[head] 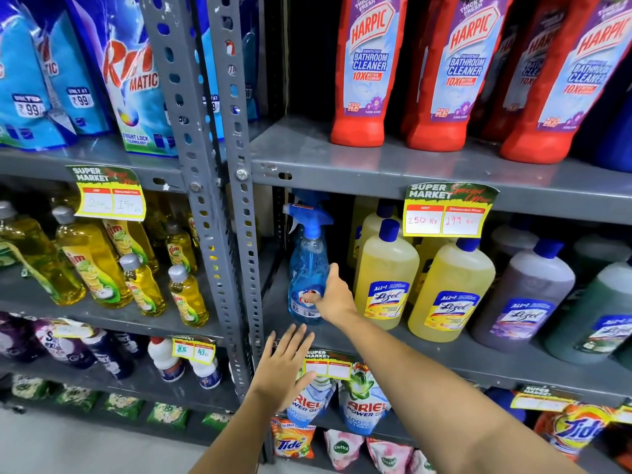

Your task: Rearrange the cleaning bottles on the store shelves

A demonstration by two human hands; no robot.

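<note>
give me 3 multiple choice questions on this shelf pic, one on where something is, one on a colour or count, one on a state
1. Where does the blue spray bottle stand?
A. on the top shelf among the red bottles
B. at the left end of the middle shelf, beside the yellow Lizol bottles
C. on the floor

2. What colour are the Harpic bottles?
A. red
B. green
C. white

3. What is the left hand doing?
A. squeezing a Harpic bottle
B. holding a price tag
C. open with fingers spread, holding nothing

Answers:
1 B, the spray bottle is next to the upright post, with the yellow bottles to its right.
2 A, their bodies are red with purple labels.
3 C, its palm is flat below the shelf edge, while the right hand has its grip on the spray bottle.
</note>
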